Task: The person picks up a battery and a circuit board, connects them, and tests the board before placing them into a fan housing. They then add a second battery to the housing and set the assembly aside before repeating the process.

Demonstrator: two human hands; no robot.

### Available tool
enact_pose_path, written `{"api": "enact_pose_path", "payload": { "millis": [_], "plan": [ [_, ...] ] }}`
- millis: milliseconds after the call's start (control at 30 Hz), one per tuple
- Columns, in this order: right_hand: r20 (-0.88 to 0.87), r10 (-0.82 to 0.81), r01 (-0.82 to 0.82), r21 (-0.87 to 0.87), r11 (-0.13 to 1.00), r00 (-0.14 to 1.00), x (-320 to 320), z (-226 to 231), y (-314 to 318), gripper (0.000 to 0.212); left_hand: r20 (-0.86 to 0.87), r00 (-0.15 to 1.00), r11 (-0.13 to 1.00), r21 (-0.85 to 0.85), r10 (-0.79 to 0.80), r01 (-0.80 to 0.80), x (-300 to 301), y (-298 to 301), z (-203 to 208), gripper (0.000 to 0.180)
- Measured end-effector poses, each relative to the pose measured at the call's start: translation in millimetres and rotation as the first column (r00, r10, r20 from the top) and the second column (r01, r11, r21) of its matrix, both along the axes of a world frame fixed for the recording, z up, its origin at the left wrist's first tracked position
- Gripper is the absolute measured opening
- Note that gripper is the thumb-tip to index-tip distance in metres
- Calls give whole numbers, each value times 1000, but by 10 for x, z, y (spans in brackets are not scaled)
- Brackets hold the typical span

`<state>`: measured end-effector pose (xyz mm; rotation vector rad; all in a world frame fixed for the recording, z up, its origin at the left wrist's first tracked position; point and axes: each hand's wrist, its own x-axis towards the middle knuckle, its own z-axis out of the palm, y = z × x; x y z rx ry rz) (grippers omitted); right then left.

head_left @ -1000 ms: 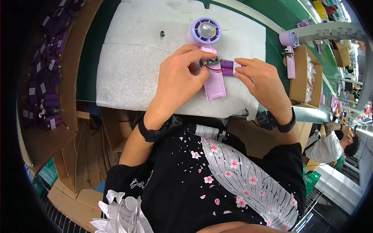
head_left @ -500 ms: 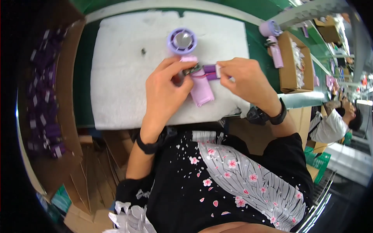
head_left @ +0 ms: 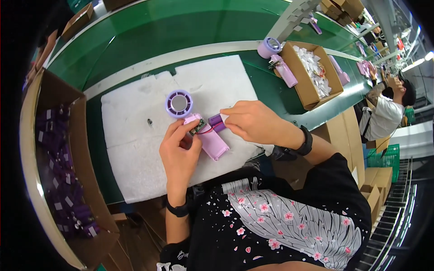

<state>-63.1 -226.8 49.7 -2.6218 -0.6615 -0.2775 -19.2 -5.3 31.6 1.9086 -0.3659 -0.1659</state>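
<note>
A small pink-and-lilac handheld fan lies on a white foam sheet (head_left: 131, 158), its round head (head_left: 179, 103) away from me and its pink handle (head_left: 214, 144) toward me. My left hand (head_left: 180, 151) pinches a small green circuit board (head_left: 197, 128) at the top of the handle. Red and dark wires run from the board to a purple battery pack (head_left: 217, 123) lying beside the handle on the right. The fingers of my right hand (head_left: 257, 121) are closed on a white tab (head_left: 224, 118) at the pack's end; they partly hide it.
To the left, a cardboard box (head_left: 81, 135) holds many purple battery packs (head_left: 68, 180). At the right, a carton of white scraps (head_left: 312, 67) stands beside another pink fan (head_left: 285, 73). A co-worker (head_left: 386, 113) sits farther right.
The whole view has swung, so the fan and sheet appear lower and farther left. My right hand has drawn slightly nearer the board with the battery pack; both hands keep their holds.
</note>
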Motion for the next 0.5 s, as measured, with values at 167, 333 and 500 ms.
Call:
{"api": "enact_pose_path", "payload": {
  "millis": [167, 333, 500],
  "plan": [
    [-85, 21, -33, -146, 989, 996, 58, 110, 18, 9, 31, 1000, 1000, 17, -5, 5, 24, 34, -23, 31],
    [-116, 41, -58, -143, 988, 992, 86, 130, 15, 9, 18, 1000, 1000, 4, -5, 5, 47, 52, -47, 31],
    [-140, 38, -78, -291, 954, 989, 119, 167, 107, 8, 1, 1000, 1000, 4, 1, -1, 54, 80, -18, 31]
  ]
}}
